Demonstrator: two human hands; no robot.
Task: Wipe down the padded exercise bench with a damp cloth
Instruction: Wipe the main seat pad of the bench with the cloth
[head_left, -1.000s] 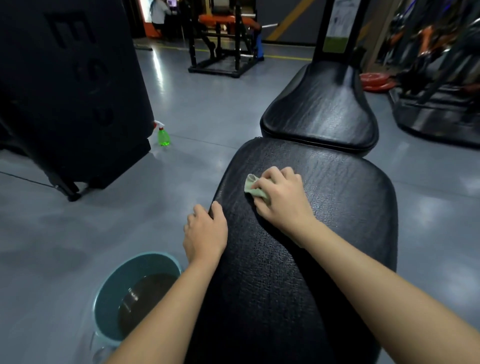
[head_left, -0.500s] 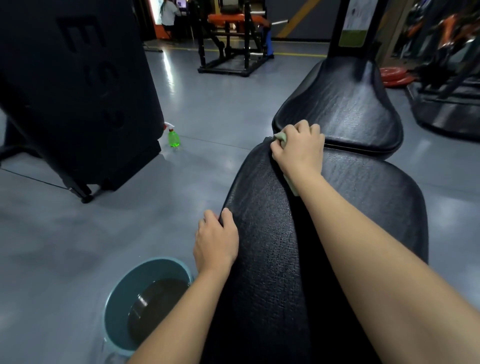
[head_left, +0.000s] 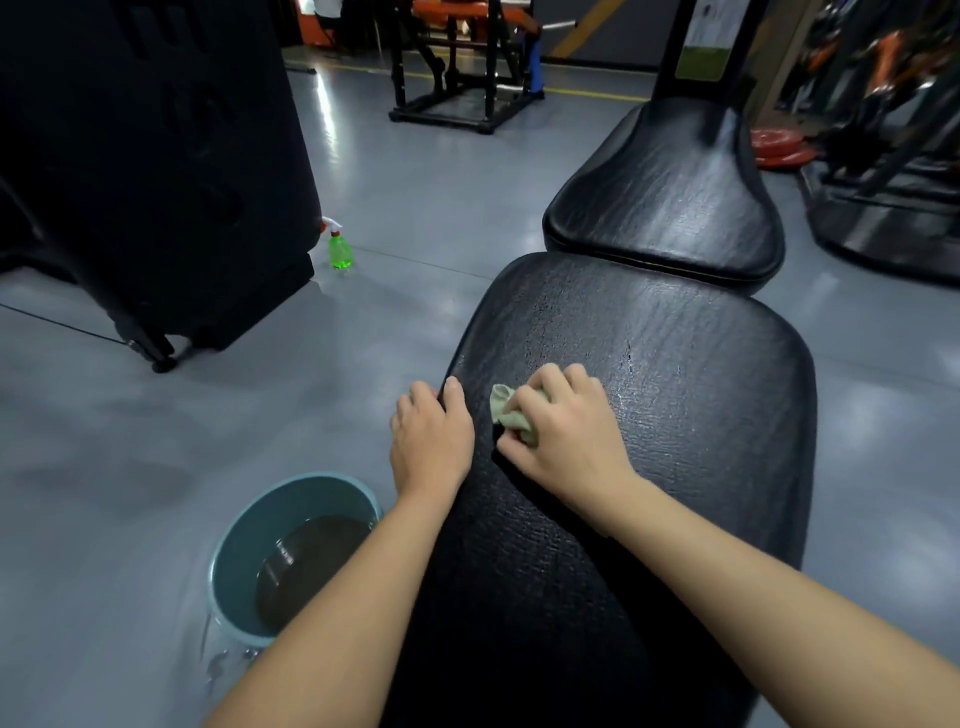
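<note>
A black padded exercise bench (head_left: 675, 395) stretches away from me, with a second, smaller black pad (head_left: 670, 197) beyond it. My right hand (head_left: 566, 431) grips a bunched pale green cloth (head_left: 506, 410) and presses it on the near pad, close to its left edge. My left hand (head_left: 428, 441) holds the pad's left edge right beside the cloth, thumb on top and fingers curled over the side. Wet streaks shine on both pads.
A teal bucket (head_left: 244, 540) of dark water stands on the grey floor left of the bench. A green spray bottle (head_left: 340, 249) sits further back by a large black machine (head_left: 145, 171). Gym racks (head_left: 462, 67) and red weight plates (head_left: 779, 148) lie beyond.
My right hand has pulled the cloth back from the far end of the near pad to its left middle, beside my left hand. The left hand has stayed on the edge.
</note>
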